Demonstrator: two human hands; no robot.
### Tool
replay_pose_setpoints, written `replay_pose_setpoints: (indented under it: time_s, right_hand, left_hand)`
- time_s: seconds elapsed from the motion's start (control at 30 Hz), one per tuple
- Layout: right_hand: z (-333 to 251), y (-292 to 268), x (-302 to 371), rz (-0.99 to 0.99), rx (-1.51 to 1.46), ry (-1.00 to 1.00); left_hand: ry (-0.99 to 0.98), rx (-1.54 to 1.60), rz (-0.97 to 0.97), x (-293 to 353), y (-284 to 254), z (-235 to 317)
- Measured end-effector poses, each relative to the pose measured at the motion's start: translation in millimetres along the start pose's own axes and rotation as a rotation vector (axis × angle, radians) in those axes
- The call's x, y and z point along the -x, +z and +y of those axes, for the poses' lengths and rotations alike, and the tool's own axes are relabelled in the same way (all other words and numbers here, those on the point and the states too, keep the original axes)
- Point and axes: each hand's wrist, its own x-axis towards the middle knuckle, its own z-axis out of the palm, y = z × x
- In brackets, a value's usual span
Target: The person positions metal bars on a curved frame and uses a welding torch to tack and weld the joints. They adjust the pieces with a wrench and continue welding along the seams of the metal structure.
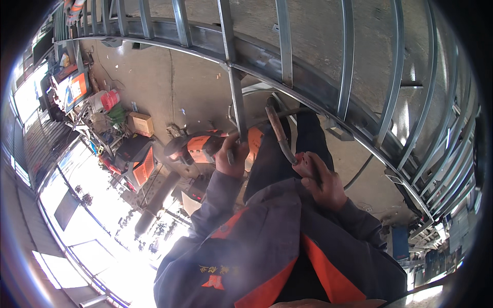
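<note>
My left hand (232, 156) is closed around the lower end of a grey metal bar (236, 100). The bar's upper end meets the curved rail (200, 50) of a large metal frame. In my right hand (324, 182) is a welding torch (278, 129), gripped by its red handle. The torch's bent neck and brownish nozzle point up toward the frame, and its tip is apart from the bar. No arc or spark shows at the tip.
Upright bars (346, 56) of the frame stretch across the top and right. Behind my left hand is an orange-and-black machine (201, 147). At the left stand an orange-and-black case (143, 169), a cardboard box (140, 124) and a red container (110, 100). A dark cable (359, 172) lies right of my legs.
</note>
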Motion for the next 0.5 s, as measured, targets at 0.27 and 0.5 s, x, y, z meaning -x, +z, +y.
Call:
replay_pose_setpoints:
  time_s: [0.27, 0.5]
  right_hand:
    - [2, 8, -8, 0.036, -0.042, -0.019]
    - [-12, 22, -4, 0.155, 0.036, -0.065]
  left_hand:
    - [0.037, -0.116, -0.023, -1, -4, 1]
    - [0.037, -0.086, -0.042, -6, -6, 0]
